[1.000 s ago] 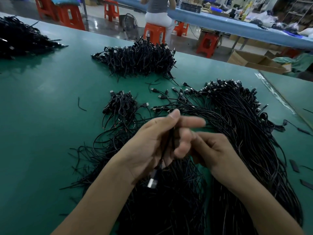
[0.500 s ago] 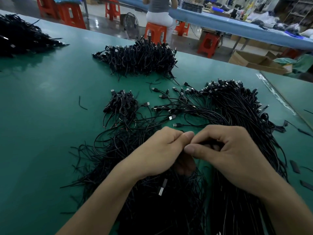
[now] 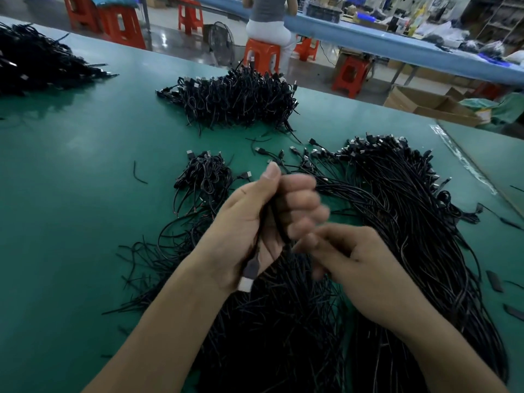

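Above the near edge of the loose cable heap point(image 3: 411, 222), the left hand point(image 3: 263, 219) is now up in an upright fist, thumb on top. Half a second ago both hands sat low over that heap, knuckles together. The USB cable point(image 3: 276, 222) is folded and clamped inside the left fingers, and its USB plug point(image 3: 246, 279) hangs out below the palm. The right hand point(image 3: 360, 268) has dropped to the right of the left hand, just over the heap. Its fingers are curled with the tips blurred at the cable's lower end — can't tell if they actually pinch it.

The pose matches the one a second back, so this looks like a repeating fold-and-gather cycle. My guess is another turn is going on and the cable isn't ready to drop yet.

- **Surface:** a green table mat point(image 3: 71, 194).
  - A small pile of coiled cables point(image 3: 207, 177) lies just left of the heap's far end.
  - A bigger coiled pile point(image 3: 238, 100) lies beyond it.
  - Another dark cable heap point(image 3: 34, 63) sits well off to the far left.
  - Short black offcuts point(image 3: 494, 280) lie right of the loose heap.
- **Room:** a workshop floor beyond the heap.
  - Orange stools point(image 3: 119, 26).
  - A person seated point(image 3: 268, 24) at a long blue bench point(image 3: 397, 43).
  - A floor fan point(image 3: 221, 43).
  - Open cardboard boxes point(image 3: 419, 103) — far right, behind the heap.
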Demonstrator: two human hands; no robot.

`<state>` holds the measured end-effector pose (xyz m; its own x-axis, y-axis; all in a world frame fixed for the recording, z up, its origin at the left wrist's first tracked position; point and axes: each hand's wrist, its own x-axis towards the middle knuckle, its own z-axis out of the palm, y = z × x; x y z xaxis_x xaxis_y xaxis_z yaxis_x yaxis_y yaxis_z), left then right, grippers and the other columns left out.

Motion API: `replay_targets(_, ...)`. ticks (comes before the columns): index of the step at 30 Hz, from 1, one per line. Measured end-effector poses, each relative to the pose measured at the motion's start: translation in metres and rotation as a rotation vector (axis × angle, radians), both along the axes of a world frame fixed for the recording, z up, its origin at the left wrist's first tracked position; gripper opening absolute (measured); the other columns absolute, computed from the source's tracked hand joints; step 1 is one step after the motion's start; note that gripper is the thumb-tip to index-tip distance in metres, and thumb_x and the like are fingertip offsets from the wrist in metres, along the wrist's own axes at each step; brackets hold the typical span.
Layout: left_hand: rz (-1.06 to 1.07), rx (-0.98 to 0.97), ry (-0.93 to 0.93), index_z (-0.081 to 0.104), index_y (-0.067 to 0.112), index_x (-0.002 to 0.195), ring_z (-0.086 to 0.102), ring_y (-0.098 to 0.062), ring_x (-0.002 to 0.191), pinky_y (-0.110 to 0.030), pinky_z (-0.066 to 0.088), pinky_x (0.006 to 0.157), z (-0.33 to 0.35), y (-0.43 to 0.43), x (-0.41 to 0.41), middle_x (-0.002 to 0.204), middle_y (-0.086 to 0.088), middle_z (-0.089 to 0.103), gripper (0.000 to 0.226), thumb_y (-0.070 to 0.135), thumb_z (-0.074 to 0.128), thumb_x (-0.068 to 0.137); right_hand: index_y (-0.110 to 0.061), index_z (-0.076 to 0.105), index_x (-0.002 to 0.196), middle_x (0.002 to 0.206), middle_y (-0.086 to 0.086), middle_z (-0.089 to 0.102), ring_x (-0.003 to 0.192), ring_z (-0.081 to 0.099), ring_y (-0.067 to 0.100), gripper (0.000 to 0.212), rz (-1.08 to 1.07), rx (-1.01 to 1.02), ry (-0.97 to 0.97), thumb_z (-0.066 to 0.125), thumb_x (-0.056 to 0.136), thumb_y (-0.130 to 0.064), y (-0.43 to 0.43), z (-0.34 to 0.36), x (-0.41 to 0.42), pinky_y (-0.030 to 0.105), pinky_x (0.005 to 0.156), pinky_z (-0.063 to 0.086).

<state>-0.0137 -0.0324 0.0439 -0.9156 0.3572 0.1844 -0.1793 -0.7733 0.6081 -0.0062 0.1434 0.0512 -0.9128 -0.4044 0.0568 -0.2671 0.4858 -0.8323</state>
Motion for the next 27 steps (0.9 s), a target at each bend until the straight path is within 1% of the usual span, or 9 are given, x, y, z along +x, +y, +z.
replay_targets(3,0.213,-0.094,0.048,0.074,0.005,0.111,0.072,-0.026,0.105,-0.026,0.058,0.085,-0.007,0.006,-0.003,0.108,-0.015,0.075,0.041,0.032,0.049,0.095,-0.022,0.066,0.081,0.066,-0.002,0.062,0.057,0.055,0.016,0.032,0.119,0.184,0.045,0.048,0.095,-0.044,-0.002,0.002,0.009,0.030,0.053,0.044)
replay_targets(5,0.386,-0.341,0.098,0.068,0.005,0.119,0.070,-0.023,0.109,-0.028,0.056,0.090,-0.012,0.009,-0.004,0.111,-0.011,0.075,0.041,0.032,0.048,0.096,-0.019,0.061,0.080,0.071,-0.001,0.059,0.061,0.053,0.014,0.029,0.171,0.228,0.063,0.049,0.099,-0.038,-0.001,0.006,0.011,0.023,0.053,0.040)
replay_targets(8,0.519,-0.833,0.222,0.070,0.011,0.116,0.072,-0.008,0.097,-0.022,0.057,0.084,-0.014,0.014,-0.001,0.102,-0.001,0.077,0.038,0.035,0.046,0.099,-0.020,0.063,0.082,0.079,-0.009,0.056,0.077,0.056,0.010,0.022,0.185,0.254,0.171,0.054,0.100,-0.027,0.005,0.013,0.007,0.016,0.065,0.039)
replay_targets(11,0.365,-1.213,0.311,0.069,0.017,0.080,0.058,-0.006,0.059,-0.033,0.051,0.059,-0.013,0.017,0.004,0.067,0.010,0.065,0.040,0.036,0.044,0.104,-0.029,0.071,0.086,0.080,-0.010,0.059,0.081,0.059,0.012,0.011,0.135,0.232,0.240,0.062,0.093,-0.032,0.013,0.019,0.001,0.017,0.068,0.042)
replay_targets(12,0.285,-1.224,0.280,0.065,0.014,0.073,0.053,-0.008,0.053,-0.033,0.047,0.054,-0.012,0.018,0.005,0.060,0.010,0.060,0.045,0.037,0.042,0.105,-0.031,0.072,0.085,0.079,-0.010,0.061,0.079,0.061,0.013,0.005,0.105,0.201,0.265,0.068,0.089,-0.032,0.015,0.021,-0.001,0.015,0.067,0.043)
replay_targets(16,-0.030,-0.898,0.102,0.069,0.002,0.079,0.068,-0.020,0.060,-0.025,0.054,0.057,-0.002,0.015,0.009,0.065,-0.010,0.070,0.056,0.032,0.033,0.109,-0.029,0.071,0.080,0.078,-0.008,0.070,0.071,0.066,0.009,0.007,0.023,-0.023,0.299,0.077,0.078,-0.028,0.021,0.023,-0.006,0.011,0.064,0.046)
replay_targets(20,-0.132,-0.838,0.149,0.060,0.017,0.061,0.055,-0.012,0.042,-0.019,0.042,0.045,0.001,0.006,0.011,0.046,0.002,0.052,0.057,0.039,0.037,0.108,-0.024,0.069,0.084,0.092,0.002,0.073,0.082,0.070,0.016,0.017,0.068,-0.155,0.121,0.078,0.080,-0.039,0.024,0.019,-0.012,0.032,0.075,0.058)
replay_targets(22,-0.196,-0.791,0.181,0.054,0.020,0.059,0.051,-0.009,0.040,-0.018,0.038,0.044,0.001,0.003,0.011,0.045,0.006,0.044,0.052,0.041,0.038,0.104,-0.023,0.067,0.084,0.102,0.002,0.074,0.093,0.071,0.015,0.021,0.158,-0.204,0.012,0.076,0.080,-0.042,0.025,0.017,-0.012,0.029,0.082,0.058)
replay_targets(27,-0.326,-0.699,0.165,0.049,0.022,0.060,0.065,-0.014,0.055,-0.017,0.049,0.051,-0.001,0.002,0.011,0.055,0.002,0.060,0.048,0.041,0.038,0.103,-0.027,0.067,0.086,0.079,-0.003,0.068,0.073,0.062,0.010,0.021,0.176,-0.105,0.034,0.073,0.079,-0.045,0.028,0.020,-0.009,0.024,0.067,0.052)
